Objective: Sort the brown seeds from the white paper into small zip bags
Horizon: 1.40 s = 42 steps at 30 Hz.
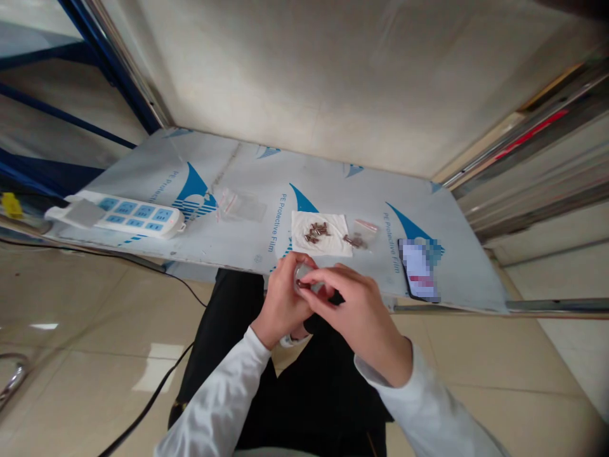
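L hand (284, 301) grasping clear bag (300, 271); R hand (349, 293), nearer, pinching small metal pc. (301, 285) in fingertips, approx. 9 o'clock from R knuckles, long axis indistinct.

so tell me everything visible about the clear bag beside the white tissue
The clear plastic bag lies on the film-covered tabletop, right of the white tissue, a reddish strip across its far end. Small brown, metallic-looking pieces cluster at its near left, seemingly inside. Neither the left hand nor the right hand touches it. Whether it is sealed is unclear.
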### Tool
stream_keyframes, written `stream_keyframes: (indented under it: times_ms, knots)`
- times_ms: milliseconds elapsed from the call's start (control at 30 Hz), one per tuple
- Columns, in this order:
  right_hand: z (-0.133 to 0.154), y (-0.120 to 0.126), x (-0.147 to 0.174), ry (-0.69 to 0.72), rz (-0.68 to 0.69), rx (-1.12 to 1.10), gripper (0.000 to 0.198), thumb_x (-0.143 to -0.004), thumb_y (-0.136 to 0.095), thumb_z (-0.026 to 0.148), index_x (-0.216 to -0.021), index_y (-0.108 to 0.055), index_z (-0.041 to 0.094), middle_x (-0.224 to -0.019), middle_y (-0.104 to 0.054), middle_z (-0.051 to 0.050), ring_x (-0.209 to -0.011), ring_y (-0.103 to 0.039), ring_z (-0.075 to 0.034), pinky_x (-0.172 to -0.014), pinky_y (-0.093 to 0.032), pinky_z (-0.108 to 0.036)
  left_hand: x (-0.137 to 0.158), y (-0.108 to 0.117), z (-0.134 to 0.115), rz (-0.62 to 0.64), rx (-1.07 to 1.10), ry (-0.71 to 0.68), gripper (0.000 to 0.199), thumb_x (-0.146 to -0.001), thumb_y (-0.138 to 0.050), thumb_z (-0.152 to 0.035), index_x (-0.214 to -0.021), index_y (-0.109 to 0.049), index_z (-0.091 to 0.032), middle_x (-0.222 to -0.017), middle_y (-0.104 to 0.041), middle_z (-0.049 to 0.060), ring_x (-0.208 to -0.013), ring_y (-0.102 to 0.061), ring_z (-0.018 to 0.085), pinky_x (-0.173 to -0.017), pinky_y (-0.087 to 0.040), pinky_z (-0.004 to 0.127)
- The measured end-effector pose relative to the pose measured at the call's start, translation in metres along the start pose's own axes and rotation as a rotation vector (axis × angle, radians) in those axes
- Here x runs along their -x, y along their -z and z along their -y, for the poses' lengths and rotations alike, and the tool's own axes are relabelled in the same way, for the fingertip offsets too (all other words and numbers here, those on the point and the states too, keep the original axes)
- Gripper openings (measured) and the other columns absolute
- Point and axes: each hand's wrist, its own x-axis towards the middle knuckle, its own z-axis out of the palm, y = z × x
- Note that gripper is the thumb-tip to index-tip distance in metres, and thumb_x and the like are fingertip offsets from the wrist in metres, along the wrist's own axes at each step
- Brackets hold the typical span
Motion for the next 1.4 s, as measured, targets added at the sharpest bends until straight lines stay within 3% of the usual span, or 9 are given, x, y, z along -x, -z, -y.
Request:
stream_keyframes:
  times_ms: [133, 233, 400, 533, 633, 1033, 1200, 1300, 1400]
  knots:
    - [-0.002, -0.001, -0.001, 0.093, 0.113, 0.155, 0.015, -0.090, -0.056, 0.025, -0.090, -0.070, 0.021, -0.083, -0.068, -0.005, -0.082, -0.060, -0.020, -0.074, -0.048, -0.034, 0.002, -0.005, 0.000, -0.023, -0.015, -0.011, 0.028, -0.064, -0.059, -0.011, -0.086, -0.045, -0.022, -0.082, -0.058, 0.001, -0.076, -0.058, 0.017, -0.071, -0.044, 0.029]
    - [-0.020, -0.004, -0.007, 0.105, 0.109, -0.023, 0.019, -0.092, -0.052, 0.025, -0.100, -0.069, 0.023, -0.096, -0.069, -0.004, -0.089, -0.062, -0.018, -0.079, -0.050, -0.032, 0.004, -0.006, 0.005, -0.057, -0.039, 0.045, 0.028, -0.066, -0.063, -0.015, -0.087, -0.045, -0.022, -0.080, -0.057, -0.001, -0.073, -0.056, 0.016, -0.068, -0.043, 0.027]
    - [-0.110, -0.031, -0.045, -0.134, -0.160, -0.007, 0.017, -0.082, -0.062, 0.017, -0.098, -0.067, 0.017, -0.093, -0.067, -0.006, -0.070, -0.061, -0.015, -0.066, -0.052, -0.028, 0.006, 0.000, 0.011, -0.133, -0.085, 0.117, 0.026, -0.072, -0.068, -0.029, -0.085, -0.046, -0.021, -0.080, -0.057, -0.001, -0.075, -0.056, 0.015, -0.072, -0.042, 0.027]
    - [-0.176, -0.052, -0.074, -0.187, -0.051, 0.255, 0.027, -0.076, -0.063, 0.009, -0.102, -0.067, 0.015, -0.104, -0.064, -0.010, -0.086, -0.063, -0.018, -0.080, -0.051, -0.031, 0.006, 0.008, 0.016, -0.144, -0.097, 0.128, 0.026, -0.074, -0.068, -0.029, -0.086, -0.047, -0.020, -0.082, -0.057, 0.000, -0.077, -0.057, 0.015, -0.074, -0.043, 0.027]
    - [-0.187, -0.058, -0.080, -0.156, 0.003, 0.293, 0.024, -0.079, -0.059, 0.008, -0.099, -0.068, 0.016, -0.098, -0.066, -0.009, -0.089, -0.063, -0.019, -0.084, -0.049, -0.030, 0.006, 0.012, 0.020, -0.152, -0.107, 0.151, 0.026, -0.075, -0.068, -0.030, -0.086, -0.047, -0.021, -0.081, -0.057, 0.000, -0.078, -0.058, 0.015, -0.075, -0.043, 0.028]
    - [-0.173, -0.059, -0.079, -0.240, -0.099, 0.274, 0.020, -0.078, -0.055, 0.008, -0.090, -0.069, 0.016, -0.088, -0.070, -0.010, -0.078, -0.066, -0.020, -0.077, -0.052, -0.033, 0.001, 0.006, 0.029, -0.119, -0.109, 0.130, 0.024, -0.073, -0.067, -0.027, -0.086, -0.047, -0.021, -0.082, -0.058, 0.000, -0.080, -0.058, 0.017, -0.076, -0.043, 0.030]
    - [-0.091, -0.028, -0.052, -0.195, -0.318, -0.287, 0.015, -0.079, -0.064, 0.025, -0.091, -0.066, 0.016, -0.086, -0.071, -0.006, -0.073, -0.067, -0.016, -0.072, -0.056, -0.030, -0.002, 0.005, 0.022, -0.127, -0.111, 0.107, 0.026, -0.072, -0.067, -0.028, -0.085, -0.046, -0.021, -0.083, -0.059, 0.001, -0.079, -0.059, 0.017, -0.076, -0.043, 0.030]
    - [-0.036, -0.015, -0.028, -0.160, -0.180, -0.476, 0.014, -0.079, -0.066, 0.025, -0.091, -0.065, 0.019, -0.086, -0.071, -0.004, -0.075, -0.068, -0.016, -0.071, -0.057, -0.028, -0.003, 0.004, 0.012, -0.104, -0.082, 0.099, 0.027, -0.071, -0.066, -0.026, -0.088, -0.045, -0.022, -0.084, -0.059, 0.001, -0.078, -0.059, 0.017, -0.073, -0.043, 0.030]
    - [-0.010, -0.012, -0.015, -0.094, -0.092, -0.361, 0.011, -0.081, -0.063, 0.019, -0.091, -0.066, 0.022, -0.087, -0.070, -0.002, -0.073, -0.067, -0.014, -0.070, -0.056, -0.028, -0.002, 0.005, 0.002, -0.057, -0.056, 0.093, 0.029, -0.069, -0.065, -0.021, -0.090, -0.045, -0.022, -0.084, -0.060, 0.001, -0.075, -0.058, 0.018, -0.068, -0.042, 0.029]
